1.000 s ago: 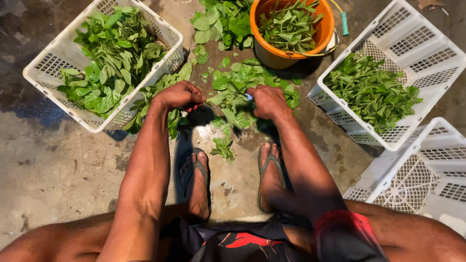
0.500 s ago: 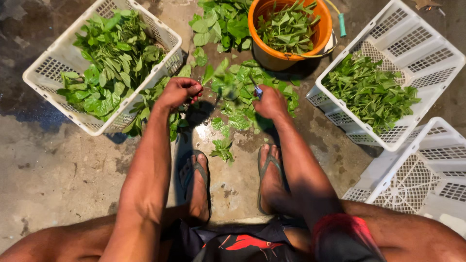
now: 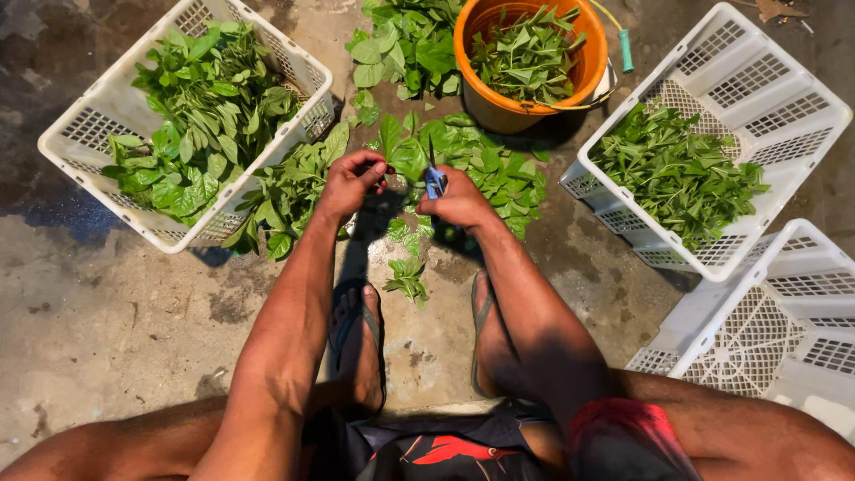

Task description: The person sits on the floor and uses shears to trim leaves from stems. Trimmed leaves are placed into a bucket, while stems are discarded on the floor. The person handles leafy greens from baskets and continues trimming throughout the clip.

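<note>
free: bare floor at left | blocked: left crate, bucket ahead, right crates, leaf pile between

The left hand pinches a green leafy sprig; the right hand grips small blue-handled scissors beside it, near the orange plastic bucket.

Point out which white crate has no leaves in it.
The white crate at the lower right, beside the person's right leg. It shows only bare lattice; the other two crates hold green leaves.
</note>
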